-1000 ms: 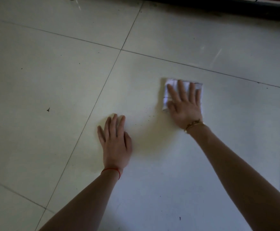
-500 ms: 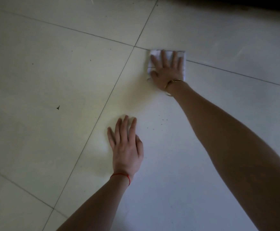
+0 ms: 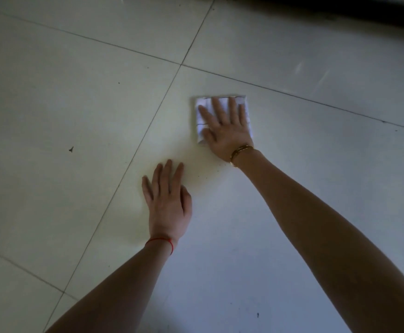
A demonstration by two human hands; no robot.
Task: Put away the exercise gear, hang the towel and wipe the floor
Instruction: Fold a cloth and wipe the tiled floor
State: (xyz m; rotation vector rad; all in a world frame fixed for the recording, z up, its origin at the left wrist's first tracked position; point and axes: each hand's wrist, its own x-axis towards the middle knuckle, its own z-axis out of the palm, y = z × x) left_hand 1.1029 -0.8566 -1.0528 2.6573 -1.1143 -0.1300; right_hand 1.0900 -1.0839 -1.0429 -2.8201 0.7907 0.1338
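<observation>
A small folded white cloth (image 3: 199, 118) with thin dark lines lies flat on the pale tiled floor (image 3: 76, 104). My right hand (image 3: 225, 127), a gold bracelet at its wrist, presses down on the cloth with straight, spread fingers and covers most of it. My left hand (image 3: 168, 203), a red thread round its wrist, rests flat on the bare tile nearer to me, palm down, holding nothing.
Dark grout lines cross just beyond the cloth. A small dark speck (image 3: 71, 149) lies on the tile to the left, and tiny crumbs (image 3: 210, 173) dot the floor between my hands. A dark edge (image 3: 340, 10) runs along the far top right.
My right hand has pulled the cloth back toward me from the grout crossing where it had been pushed out half a second ago. My left hand stays planted on the tile.
</observation>
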